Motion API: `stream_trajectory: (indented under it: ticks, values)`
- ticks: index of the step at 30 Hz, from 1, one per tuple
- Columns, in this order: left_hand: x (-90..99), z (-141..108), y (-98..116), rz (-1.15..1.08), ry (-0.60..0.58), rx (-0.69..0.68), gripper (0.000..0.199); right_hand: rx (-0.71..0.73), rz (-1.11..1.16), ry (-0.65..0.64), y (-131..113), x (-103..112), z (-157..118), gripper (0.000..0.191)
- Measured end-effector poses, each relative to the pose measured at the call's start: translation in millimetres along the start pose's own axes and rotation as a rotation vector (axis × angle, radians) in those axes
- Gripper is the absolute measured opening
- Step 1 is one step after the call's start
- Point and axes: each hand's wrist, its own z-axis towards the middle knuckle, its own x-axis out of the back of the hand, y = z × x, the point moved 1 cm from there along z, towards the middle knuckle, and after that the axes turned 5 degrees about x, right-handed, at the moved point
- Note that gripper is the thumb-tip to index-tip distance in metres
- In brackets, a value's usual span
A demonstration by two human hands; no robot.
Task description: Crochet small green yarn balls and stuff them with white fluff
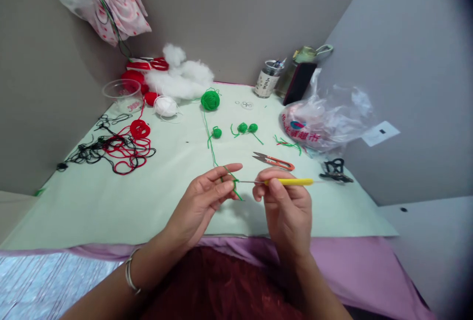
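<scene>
My left hand (209,192) pinches green yarn (213,151), which runs over its fingers and back to a green yarn ball (210,100). A short green tail hangs below the pinch. In my right hand (284,207) is a crochet hook (291,181) with a yellow handle, held level. Its metal tip points left and meets the yarn at my left fingertips; the stitch there is too small to make out. Beyond my hands lie a small green crocheted piece (217,133) and two small green crocheted balls (242,127) with loose tails. Orange thread snips (274,160) rest just past my right hand.
Tangled black and red yarn (125,150) covers the table's left side. White stuffing (181,79), a white yarn ball (166,106) and a clear cup (123,96) stand behind it. At right are a plastic bag (321,118), a phone (300,83), a pen cup (266,81) and a black clip (335,170).
</scene>
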Motion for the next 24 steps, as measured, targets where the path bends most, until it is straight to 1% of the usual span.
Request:
stream_trajectory:
  ticks: [2,4,6,8,10,12,14,16,18,20,21,22,23,24]
  values:
    - [-1.1,-0.5,-2.1,0.073,0.001,-0.065,0.039,-0.043,0.021,-0.059,-2.0,-4.5,1.1,0.015]
    - [-2.5,-1.7,-5.3,0.107,-0.005,-0.099,0.041,-0.027,-0.036,-0.088,-2.2,-7.4,1.0,0.015]
    - [-2.8,-3.4,-6.5,0.11,-0.009,-0.092,0.04,-0.028,-0.043,-0.081,-0.6,-6.7,0.8,0.015]
    - [-2.3,-5.7,-4.2,0.109,-0.012,-0.07,0.039,-0.074,0.026,-0.08,1.1,-3.2,1.1,0.013]
    - [-1.9,-7.9,0.3,0.109,-0.01,-0.058,0.038,-0.122,0.1,-0.106,0.5,0.4,1.6,0.015]
    - [-1.6,-9.3,4.6,0.107,0.006,-0.063,0.037,-0.112,0.09,-0.143,-3.4,2.5,1.4,0.018]
    - [-1.2,-9.9,6.9,0.134,0.037,-0.091,0.036,-0.004,-0.053,-0.176,-9.0,3.0,-0.4,0.019]
    - [-0.8,-10.1,6.4,0.187,0.062,-0.134,0.037,0.188,-0.274,-0.231,-13.2,1.7,-4.2,0.022]
    - [-0.7,-10.3,4.2,0.207,0.065,-0.158,0.043,0.413,-0.5,-0.295,-13.6,-0.6,-9.8,0.027]
    - [-1.1,-10.4,1.8,0.154,0.04,-0.118,0.052,0.585,-0.679,-0.318,-10.6,-2.5,-15.6,0.034]
    - [-1.4,-10.3,1.2,0.104,0.018,-0.072,0.055,0.632,-0.734,-0.296,-8.9,-2.9,-17.7,0.037]
    - [-1.7,-10.1,1.0,0.051,-0.008,-0.017,0.056,0.638,-0.752,-0.265,-7.4,-3.0,-18.9,0.038]
    - [-2.0,-9.9,1.5,0.001,-0.031,0.035,0.055,0.609,-0.732,-0.227,-6.6,-2.8,-19.0,0.037]
    - [-2.1,-9.5,2.4,-0.04,-0.044,0.076,0.052,0.55,-0.663,-0.184,-6.3,-2.4,-18.0,0.034]
